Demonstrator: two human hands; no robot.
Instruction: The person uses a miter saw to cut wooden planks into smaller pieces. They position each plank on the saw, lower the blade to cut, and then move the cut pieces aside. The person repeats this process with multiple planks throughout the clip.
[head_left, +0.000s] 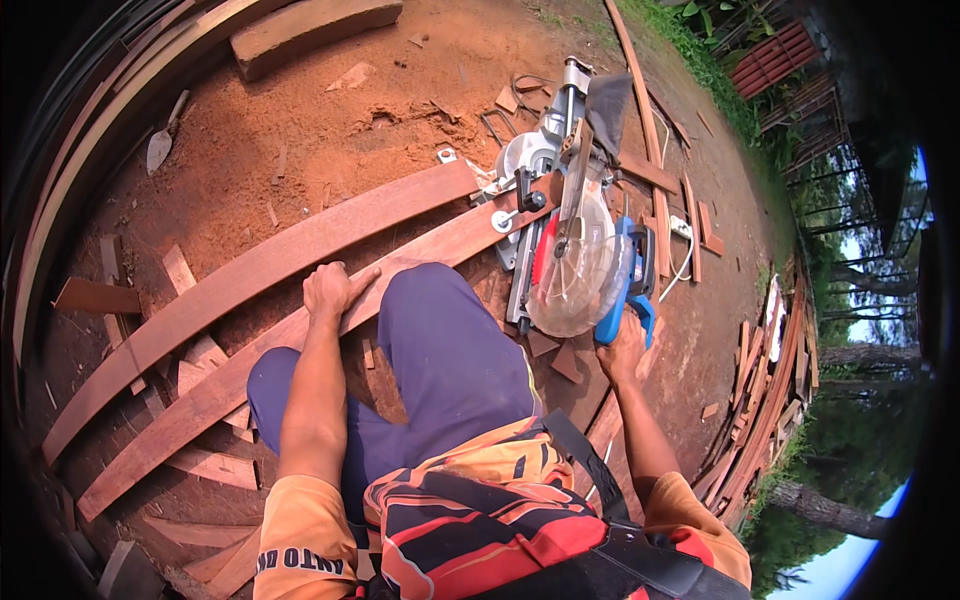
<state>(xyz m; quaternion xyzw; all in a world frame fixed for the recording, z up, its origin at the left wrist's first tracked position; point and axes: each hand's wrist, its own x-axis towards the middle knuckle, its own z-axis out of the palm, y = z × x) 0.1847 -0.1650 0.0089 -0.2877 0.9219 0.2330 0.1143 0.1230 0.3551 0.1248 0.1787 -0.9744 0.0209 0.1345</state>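
A long reddish wooden board [445, 243] runs from the lower left onto the bed of a mitre saw [535, 160]. My left hand [335, 290] is closed over this board, fingers at its far edge and thumb stretched toward the saw. Around the saw's blue handle [630, 315] my right hand [625, 350] is wrapped. A clear round guard [580, 285] covers the blade, with a red part beside it. The clamp knob [502, 221] sits over the board. Beyond it lies a second long board [300, 245], its right end near the saw.
Sawdust [370, 120] covers the ground ahead. A trowel [165, 138] and a thick timber beam [310, 35] lie at the far left. Offcuts [215, 465] are scattered under the boards. A power strip [681, 228] with a white cord lies right of the saw, near stacked wood strips [765, 400].
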